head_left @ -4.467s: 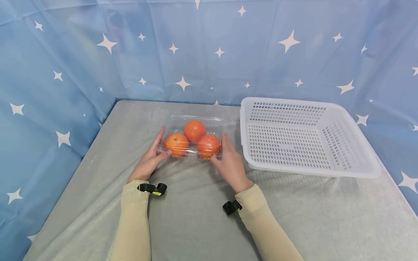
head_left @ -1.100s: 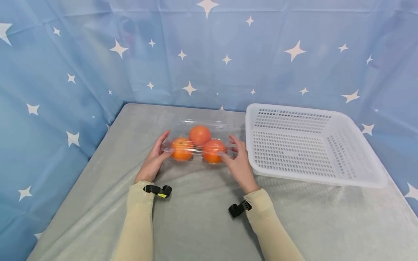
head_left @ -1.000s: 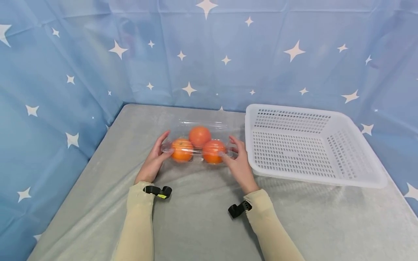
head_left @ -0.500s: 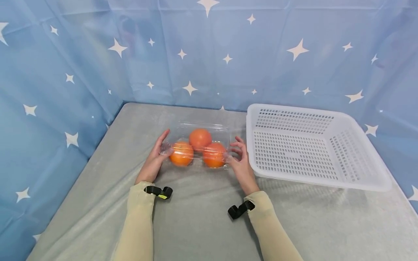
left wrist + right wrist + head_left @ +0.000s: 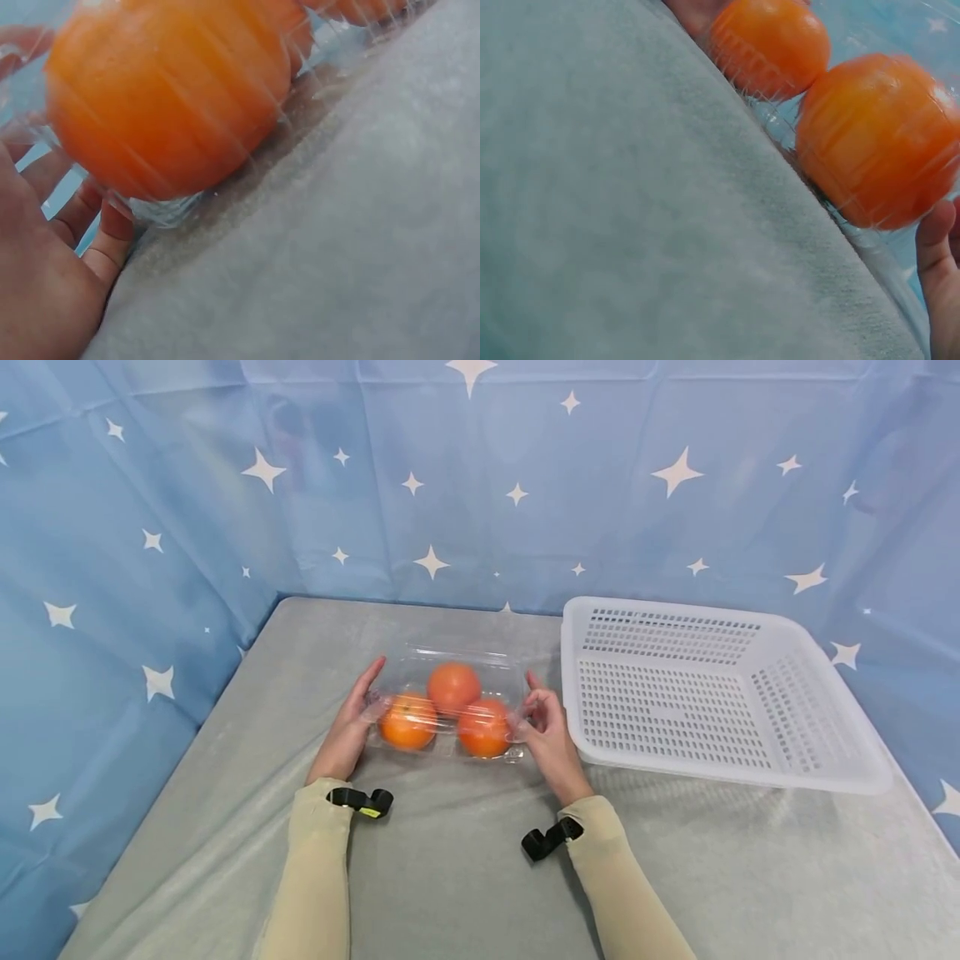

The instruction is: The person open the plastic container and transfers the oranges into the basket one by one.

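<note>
A clear plastic clamshell box point(image 5: 468, 662) sits near the back of the table with three oranges in it. The left orange point(image 5: 408, 722), the right orange point(image 5: 485, 728) and the rear orange point(image 5: 453, 687) show through the plastic. My left hand point(image 5: 345, 733) holds the box's left end, thumb in front and fingers along the side. At the opposite end my right hand point(image 5: 551, 735) grips the box between thumb and curled fingers. The left wrist view has one orange point(image 5: 169, 97) close up behind ribbed plastic. Whether the lid is latched, I cannot tell.
To the right of the box stands a white perforated plastic basket point(image 5: 667, 710) with nothing in it. A grey cloth point(image 5: 435, 877) covers the table. Blue curtains point(image 5: 480, 468) with white stars hang behind and at the sides.
The box with its oranges has shifted slightly toward me over the last second. My right hand's fingers have changed position at the box's end; the left hand has barely moved. The basket stays put.
</note>
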### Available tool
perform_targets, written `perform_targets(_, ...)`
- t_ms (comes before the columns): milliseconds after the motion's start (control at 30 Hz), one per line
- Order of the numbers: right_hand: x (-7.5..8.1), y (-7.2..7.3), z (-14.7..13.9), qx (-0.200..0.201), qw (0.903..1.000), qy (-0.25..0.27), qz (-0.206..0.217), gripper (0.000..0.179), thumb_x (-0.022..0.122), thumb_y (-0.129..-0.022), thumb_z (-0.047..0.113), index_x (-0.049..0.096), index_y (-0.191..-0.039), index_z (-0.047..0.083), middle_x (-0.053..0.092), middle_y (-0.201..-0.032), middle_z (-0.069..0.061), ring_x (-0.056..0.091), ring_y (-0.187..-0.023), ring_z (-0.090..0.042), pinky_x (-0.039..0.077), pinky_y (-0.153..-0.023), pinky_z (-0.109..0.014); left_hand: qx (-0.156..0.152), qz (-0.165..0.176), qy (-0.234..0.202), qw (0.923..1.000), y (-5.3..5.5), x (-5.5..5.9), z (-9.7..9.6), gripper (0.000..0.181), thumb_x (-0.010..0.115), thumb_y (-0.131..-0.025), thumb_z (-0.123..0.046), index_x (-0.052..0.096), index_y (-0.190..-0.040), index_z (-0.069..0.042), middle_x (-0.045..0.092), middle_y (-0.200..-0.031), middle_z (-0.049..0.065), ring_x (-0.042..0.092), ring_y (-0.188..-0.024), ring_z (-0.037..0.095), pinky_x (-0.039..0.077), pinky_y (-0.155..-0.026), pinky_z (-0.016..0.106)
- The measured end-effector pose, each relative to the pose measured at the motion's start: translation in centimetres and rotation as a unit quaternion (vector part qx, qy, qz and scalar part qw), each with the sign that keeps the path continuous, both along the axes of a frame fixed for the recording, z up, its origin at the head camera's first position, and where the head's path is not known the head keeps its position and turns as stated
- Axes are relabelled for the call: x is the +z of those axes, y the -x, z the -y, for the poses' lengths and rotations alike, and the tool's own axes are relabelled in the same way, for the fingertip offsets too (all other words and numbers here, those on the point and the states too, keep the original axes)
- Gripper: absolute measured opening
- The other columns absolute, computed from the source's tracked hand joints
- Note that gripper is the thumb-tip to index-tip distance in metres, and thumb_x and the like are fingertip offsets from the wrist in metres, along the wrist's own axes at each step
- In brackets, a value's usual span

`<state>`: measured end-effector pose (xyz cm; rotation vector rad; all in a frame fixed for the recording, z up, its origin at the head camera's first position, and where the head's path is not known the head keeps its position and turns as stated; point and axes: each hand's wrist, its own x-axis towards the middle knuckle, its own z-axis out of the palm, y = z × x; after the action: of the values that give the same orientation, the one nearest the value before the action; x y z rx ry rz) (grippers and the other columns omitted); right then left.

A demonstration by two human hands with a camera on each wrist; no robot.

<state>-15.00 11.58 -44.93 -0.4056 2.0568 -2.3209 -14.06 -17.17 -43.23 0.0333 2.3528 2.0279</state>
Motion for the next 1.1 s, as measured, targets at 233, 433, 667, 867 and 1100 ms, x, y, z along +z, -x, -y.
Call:
perform_targets(233, 0.1, 0.0, -0.1, 0.004, 0.9997, -0.024, -0.007, 0.027, 0.064, -0.082, 0.016, 0.04, -0.092, 0.011, 0.019, -0.146, 0.003, 0.049, -0.092, -0.028, 0.048, -0.074, -0.027, -0.007, -0.008, 0.001, 0.9999, -0.8, 1.6, -0.3, 0.058, 0.051, -0.088, -0.04, 0.026, -0.14, -0.036, 0.018, -0.142, -0.021, 0.012, -0.134, 0.018, 0.012, -0.104, 0.05)
perform_targets(433, 1.2, -0.4, -0.1, 0.007, 0.9987, -0.05, -0.002, 0.025, 0.063, -0.083, 0.012, 0.04, -0.09, 0.008, 0.021, -0.146, 0.001, 0.05, -0.088, -0.025, 0.043, -0.076, -0.027, -0.003, -0.013, -0.03, 0.9995, -0.5, 0.8, 0.1, 0.057, 0.053, -0.086, -0.042, 0.03, -0.137, -0.038, 0.022, -0.141, -0.021, 0.013, -0.133, 0.015, 0.01, -0.105, 0.048)
perform_targets(667, 2.4, -1.2, 0.3, -0.004, 0.9982, -0.06, -0.004, 0.031, 0.063, -0.083, 0.014, 0.037, -0.096, 0.002, 0.025, -0.143, -0.003, 0.047, -0.085, -0.025, 0.04, -0.074, -0.029, -0.01, -0.011, -0.062, 0.998, -0.9, 1.2, 0.0, 0.058, 0.053, -0.086, -0.041, 0.03, -0.139, -0.033, 0.019, -0.143, -0.018, 0.013, -0.133, 0.021, 0.013, -0.104, 0.047)
perform_targets(867, 2.3, -1.3, 0.3, -0.009, 0.9991, -0.042, -0.001, 0.05, 0.063, -0.083, 0.012, 0.031, -0.12, -0.001, 0.027, -0.14, -0.004, 0.048, -0.087, -0.023, 0.043, -0.07, -0.023, -0.022, -0.033, -0.072, 0.9966, -0.9, 1.4, -0.1, 0.055, 0.049, -0.089, -0.039, 0.03, -0.14, -0.028, 0.019, -0.144, -0.015, 0.013, -0.133, 0.017, 0.012, -0.105, 0.045)
perform_targets(1100, 2.3, -1.3, 0.3, -0.023, 0.9979, -0.06, 0.006, 0.055, 0.061, -0.084, 0.015, 0.031, -0.13, 0.007, 0.032, -0.137, -0.003, 0.047, -0.095, -0.026, 0.043, -0.073, -0.025, -0.019, -0.023, -0.095, 0.9951, -0.7, 1.1, 0.1, 0.048, 0.047, -0.091, -0.036, 0.035, -0.137, -0.033, 0.024, -0.145, -0.003, 0.034, -0.122, 0.018, 0.036, -0.09, 0.036)
